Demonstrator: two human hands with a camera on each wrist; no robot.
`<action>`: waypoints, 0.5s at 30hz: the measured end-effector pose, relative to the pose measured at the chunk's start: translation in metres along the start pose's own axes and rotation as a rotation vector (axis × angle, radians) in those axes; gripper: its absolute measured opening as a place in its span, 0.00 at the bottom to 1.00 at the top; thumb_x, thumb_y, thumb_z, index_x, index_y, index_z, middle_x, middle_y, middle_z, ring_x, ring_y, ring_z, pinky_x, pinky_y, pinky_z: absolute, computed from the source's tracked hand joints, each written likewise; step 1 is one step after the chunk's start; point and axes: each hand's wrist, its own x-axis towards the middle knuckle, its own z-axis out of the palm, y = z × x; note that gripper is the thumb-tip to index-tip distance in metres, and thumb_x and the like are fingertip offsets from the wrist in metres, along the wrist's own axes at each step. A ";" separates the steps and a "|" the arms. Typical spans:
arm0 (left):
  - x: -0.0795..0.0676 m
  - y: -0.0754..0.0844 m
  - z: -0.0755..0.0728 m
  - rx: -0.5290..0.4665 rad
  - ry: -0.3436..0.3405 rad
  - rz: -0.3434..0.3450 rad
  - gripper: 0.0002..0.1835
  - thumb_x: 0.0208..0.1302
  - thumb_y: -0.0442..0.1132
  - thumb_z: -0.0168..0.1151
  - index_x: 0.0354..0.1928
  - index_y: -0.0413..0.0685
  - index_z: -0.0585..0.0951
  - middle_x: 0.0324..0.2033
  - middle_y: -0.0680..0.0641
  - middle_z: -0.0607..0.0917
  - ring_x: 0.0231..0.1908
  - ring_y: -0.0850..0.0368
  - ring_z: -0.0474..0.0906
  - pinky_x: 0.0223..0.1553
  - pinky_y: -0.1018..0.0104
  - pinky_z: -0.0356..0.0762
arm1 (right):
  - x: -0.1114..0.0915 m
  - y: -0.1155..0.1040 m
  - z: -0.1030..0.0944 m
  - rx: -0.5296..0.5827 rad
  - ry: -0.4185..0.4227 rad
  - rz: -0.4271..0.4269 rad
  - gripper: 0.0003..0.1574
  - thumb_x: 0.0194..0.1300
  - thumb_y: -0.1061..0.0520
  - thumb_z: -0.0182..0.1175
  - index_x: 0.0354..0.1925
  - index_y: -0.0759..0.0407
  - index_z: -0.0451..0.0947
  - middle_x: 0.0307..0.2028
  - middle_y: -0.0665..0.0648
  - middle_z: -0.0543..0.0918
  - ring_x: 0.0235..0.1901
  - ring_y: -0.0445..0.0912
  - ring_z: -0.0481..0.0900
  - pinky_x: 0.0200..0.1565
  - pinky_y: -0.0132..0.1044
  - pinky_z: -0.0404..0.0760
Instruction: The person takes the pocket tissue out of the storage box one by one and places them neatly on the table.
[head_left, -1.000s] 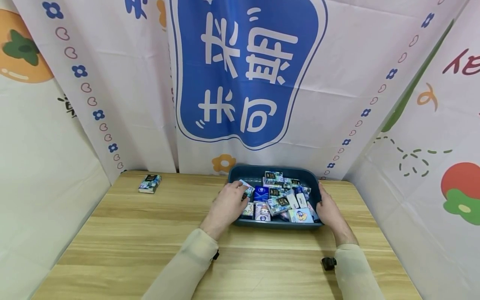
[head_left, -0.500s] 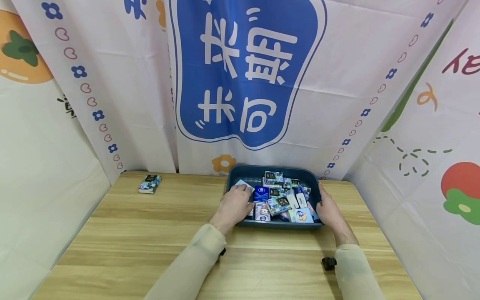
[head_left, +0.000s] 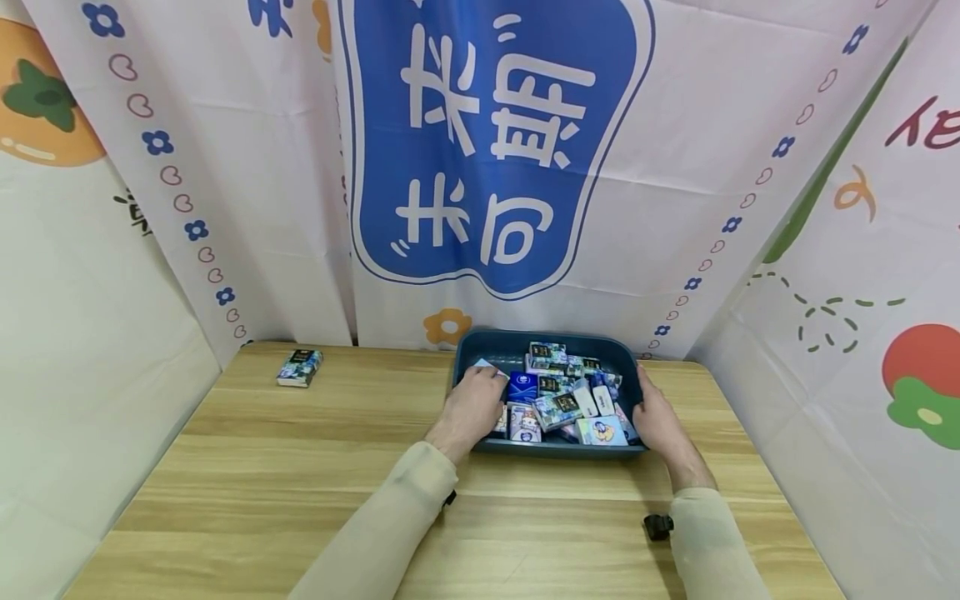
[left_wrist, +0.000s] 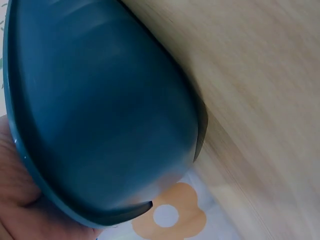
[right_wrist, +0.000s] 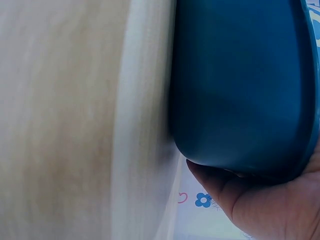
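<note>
Several small pocket tissue packs (head_left: pixel 558 410) lie jumbled in a dark teal plastic tub (head_left: pixel 558 451) near the table's back edge. My left hand (head_left: pixel 468 406) reaches over the tub's left end, fingers curled down over a tissue pack that the hand mostly hides. The corner of a pale blue pack (head_left: pixel 483 364) shows just past its knuckles. In the left wrist view, the hand (left_wrist: pixel 20 205) is beyond the tub's rim, its fingertips hidden. My right hand (head_left: pixel 660 421) holds the tub's right end; in the right wrist view a finger (right_wrist: pixel 212 177) bends round the outside of its wall.
One more tissue pack (head_left: pixel 300 367) lies alone on the wooden table (head_left: pixel 315 467) at the far left. White printed cloth (head_left: pixel 285 192) hangs behind the table and along both sides.
My left hand has shifted slightly forward and right over the tub, its fingers drawing in over a pack that showed between thumb and fingers before. The right hand and tub stay put.
</note>
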 end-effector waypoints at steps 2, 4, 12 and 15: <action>0.000 -0.001 -0.001 -0.012 0.001 -0.002 0.18 0.80 0.41 0.77 0.66 0.43 0.92 0.66 0.41 0.94 0.66 0.40 0.91 0.74 0.50 0.91 | 0.000 0.000 0.000 0.001 0.000 0.000 0.51 0.84 0.72 0.37 0.95 0.68 0.30 0.95 0.78 0.38 0.94 0.77 0.41 0.94 0.73 0.45; 0.001 -0.001 -0.002 -0.028 0.006 -0.005 0.17 0.81 0.40 0.76 0.65 0.43 0.93 0.65 0.42 0.95 0.64 0.41 0.92 0.73 0.50 0.92 | 0.000 0.000 0.000 0.001 -0.001 0.001 0.51 0.84 0.72 0.37 0.95 0.68 0.30 0.95 0.78 0.38 0.94 0.77 0.40 0.94 0.73 0.45; 0.002 -0.006 -0.010 -0.075 0.066 -0.012 0.08 0.82 0.39 0.75 0.52 0.43 0.96 0.49 0.44 0.98 0.52 0.50 0.97 0.58 0.55 0.98 | 0.000 0.000 -0.001 -0.005 -0.003 -0.008 0.51 0.84 0.72 0.37 0.95 0.69 0.31 0.95 0.78 0.38 0.94 0.77 0.40 0.94 0.73 0.44; 0.002 -0.009 -0.015 -0.091 0.076 -0.025 0.07 0.83 0.40 0.75 0.50 0.44 0.96 0.48 0.45 0.98 0.53 0.50 0.96 0.61 0.55 0.97 | 0.000 0.000 -0.001 -0.009 -0.005 -0.010 0.51 0.84 0.72 0.38 0.95 0.70 0.31 0.95 0.78 0.38 0.94 0.77 0.40 0.94 0.73 0.44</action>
